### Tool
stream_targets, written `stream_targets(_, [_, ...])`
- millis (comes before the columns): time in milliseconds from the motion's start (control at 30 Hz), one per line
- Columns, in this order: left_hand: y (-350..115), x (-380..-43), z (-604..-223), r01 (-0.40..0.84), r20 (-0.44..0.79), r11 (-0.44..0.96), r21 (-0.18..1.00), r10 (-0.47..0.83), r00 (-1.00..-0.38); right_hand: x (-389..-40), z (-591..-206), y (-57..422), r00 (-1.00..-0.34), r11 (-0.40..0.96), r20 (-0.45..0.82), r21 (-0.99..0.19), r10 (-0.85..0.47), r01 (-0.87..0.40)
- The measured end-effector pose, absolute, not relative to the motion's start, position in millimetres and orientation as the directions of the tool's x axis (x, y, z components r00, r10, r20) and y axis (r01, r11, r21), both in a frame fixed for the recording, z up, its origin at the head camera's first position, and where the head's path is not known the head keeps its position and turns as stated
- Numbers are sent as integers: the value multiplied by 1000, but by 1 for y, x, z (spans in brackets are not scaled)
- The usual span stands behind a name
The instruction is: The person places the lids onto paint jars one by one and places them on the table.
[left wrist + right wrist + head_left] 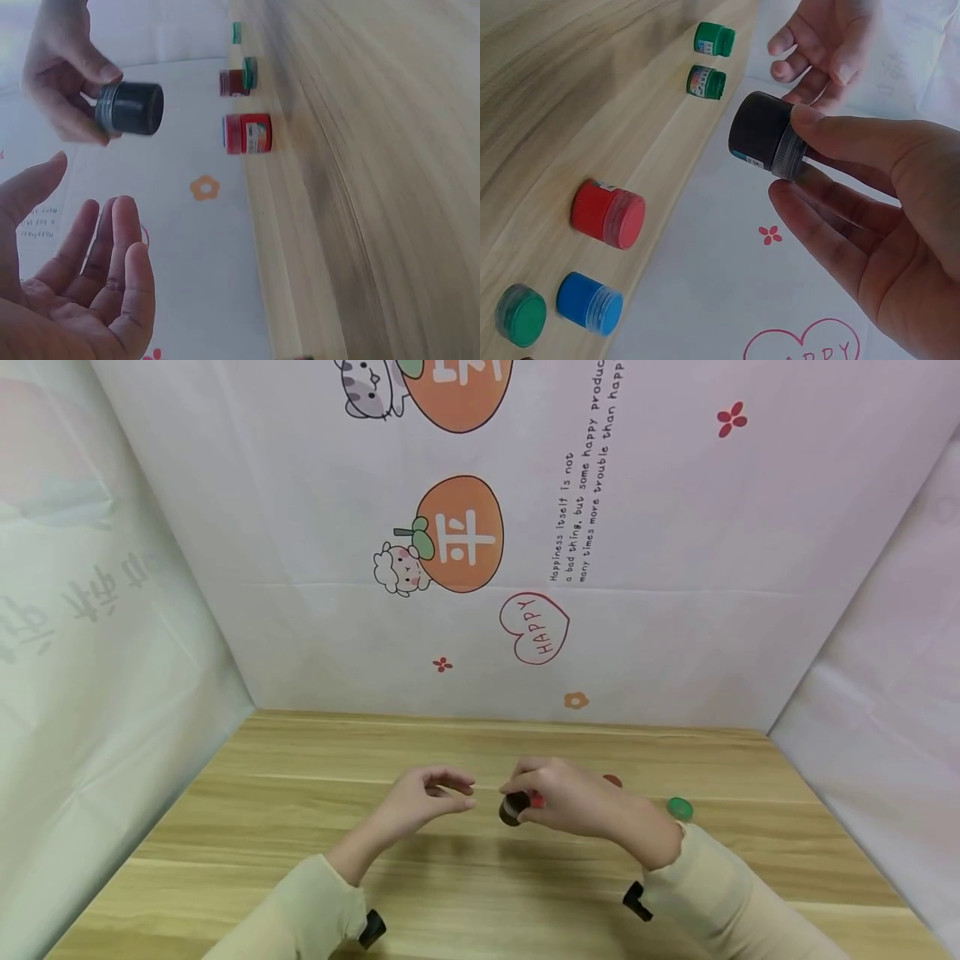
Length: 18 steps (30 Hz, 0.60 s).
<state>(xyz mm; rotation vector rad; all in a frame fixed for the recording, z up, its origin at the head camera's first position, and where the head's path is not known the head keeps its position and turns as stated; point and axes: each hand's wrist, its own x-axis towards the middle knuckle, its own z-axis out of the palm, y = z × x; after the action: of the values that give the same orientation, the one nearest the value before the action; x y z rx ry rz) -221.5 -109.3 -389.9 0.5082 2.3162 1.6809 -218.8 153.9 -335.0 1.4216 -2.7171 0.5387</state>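
My right hand (562, 797) pinches a small black paint jar (759, 131) between thumb and fingers, around its clear ribbed lid end. The jar is held up above the wooden table, tilted, with its dark body pointing away from the palm. Facing it from the left, my left hand (420, 797) is held in the air with fingers parted and nothing between them. A gap separates the left fingertips from the black jar. Behind the right hand, a red paint jar (606, 214) stands on the table, mostly covered in the head view.
Beside the red jar in the right wrist view are a blue jar (589, 304) and a green jar (522, 315). Two more green jars (714, 39) stand farther off. A dark red jar (234, 82) shows in the left wrist view. Printed cloth walls surround the table (247, 827).
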Motion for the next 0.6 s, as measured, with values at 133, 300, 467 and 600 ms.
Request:
stream_targets(133, [-123, -219, -387, 157, 48, 299, 941, 341, -939, -218, -336, 158, -588, 533, 168, -280, -792, -798])
stream_targets(300, [-141, -218, -386, 169, 76, 349, 922, 266, -961, -217, -342, 165, -566, 517, 181, -256, -804, -817])
stream_targets(467, [-160, -221, -391, 146, 62, 381, 913, 224, -973, -216, -348, 173, -583, 536, 153, -260, -798, -803])
stream_targets(600, [-172, -221, -395, 104, 30, 394, 913, 188, -982, -216, -355, 178, -618, 573, 96, -284, -781, -768])
